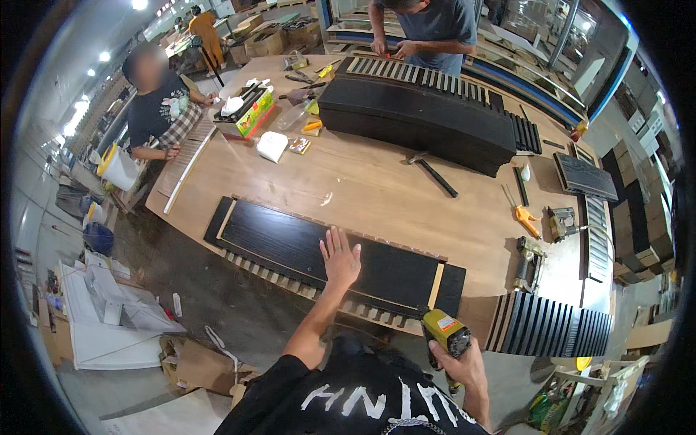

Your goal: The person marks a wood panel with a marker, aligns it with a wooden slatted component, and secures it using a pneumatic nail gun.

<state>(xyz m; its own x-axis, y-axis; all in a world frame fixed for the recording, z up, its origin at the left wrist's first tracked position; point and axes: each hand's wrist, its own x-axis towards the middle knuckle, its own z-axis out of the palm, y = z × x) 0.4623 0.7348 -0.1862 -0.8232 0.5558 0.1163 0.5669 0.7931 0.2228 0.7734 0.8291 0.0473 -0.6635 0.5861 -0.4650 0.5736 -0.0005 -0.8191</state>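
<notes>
A long black wooden panel (290,243) lies along the near edge of the table, with pale wood strips across its ends and a row of short slats showing under its near side. My left hand (341,262) rests flat on the middle of it, fingers stretched out, holding nothing. In my right hand (464,366) is a yellow-green nail gun (446,330), gripped by its handle. Its nose is at the panel's near right corner; whether it touches cannot be made out. The fingers around the handle are partly hidden.
A large black slatted cabinet piece (420,116) stands across the table, a person working behind it. Another person sits at the left. A hammer (435,176), an orange-handled tool (525,217), two nail guns (528,262) and black slats (547,322) lie rightward. A tissue box (246,112) stands back left.
</notes>
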